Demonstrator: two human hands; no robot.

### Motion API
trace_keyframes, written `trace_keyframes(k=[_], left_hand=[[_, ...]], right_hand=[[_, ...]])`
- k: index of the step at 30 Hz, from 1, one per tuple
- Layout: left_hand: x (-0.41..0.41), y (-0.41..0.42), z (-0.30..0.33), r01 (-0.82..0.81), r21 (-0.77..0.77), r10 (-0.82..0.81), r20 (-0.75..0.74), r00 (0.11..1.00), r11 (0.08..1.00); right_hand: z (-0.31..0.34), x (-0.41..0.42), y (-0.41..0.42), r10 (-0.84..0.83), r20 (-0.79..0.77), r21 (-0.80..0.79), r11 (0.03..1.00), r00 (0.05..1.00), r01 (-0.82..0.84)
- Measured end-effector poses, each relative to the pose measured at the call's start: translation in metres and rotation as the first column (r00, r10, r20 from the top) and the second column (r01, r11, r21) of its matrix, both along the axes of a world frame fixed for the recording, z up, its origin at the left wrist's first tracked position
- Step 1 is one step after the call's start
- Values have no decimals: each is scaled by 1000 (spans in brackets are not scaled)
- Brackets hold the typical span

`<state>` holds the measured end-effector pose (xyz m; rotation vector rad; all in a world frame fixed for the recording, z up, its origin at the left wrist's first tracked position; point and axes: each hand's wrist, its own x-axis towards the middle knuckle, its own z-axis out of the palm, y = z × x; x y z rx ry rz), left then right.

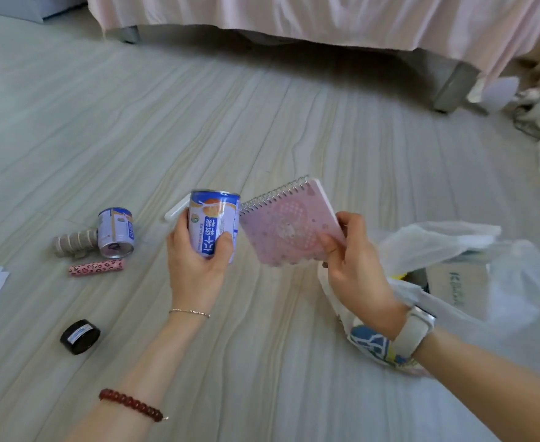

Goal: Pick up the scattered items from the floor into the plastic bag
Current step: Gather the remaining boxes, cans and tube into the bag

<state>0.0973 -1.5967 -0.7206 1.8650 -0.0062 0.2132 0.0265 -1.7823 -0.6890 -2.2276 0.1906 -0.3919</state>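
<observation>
Holding one can (213,223), one notebook (289,224) | floor: second can (115,231), perhaps four others

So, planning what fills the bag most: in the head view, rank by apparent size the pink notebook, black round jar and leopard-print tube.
1. Pink spiral notebook, though nearer the camera.
2. Pink leopard-print tube and black round jar: too alike to rank.

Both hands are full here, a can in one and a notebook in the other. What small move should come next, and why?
Probably lower the right hand and drop the pink notebook into the plastic bag. The bag's mouth lies open just below and beside that hand, so it is the shortest drop. The left hand can follow with its can; another can and small items are on the floor.
</observation>
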Motion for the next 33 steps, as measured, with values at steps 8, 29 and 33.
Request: trace_keyframes(k=[8, 29, 33], left_hand=[[-41, -92, 58, 270, -23, -262, 167, 950, 963], [-93, -156, 49, 430, 96, -441, 181, 879, 898], [-89, -149, 53, 422, 99, -433, 173, 884, 901]], right_hand=[[62, -64, -116, -349, 395, 162, 937, 850, 310], [-1, -153, -178, -414, -16, 86, 906, 910, 413], [-7, -114, -157, -355, -134, 88, 926, 925, 368]])
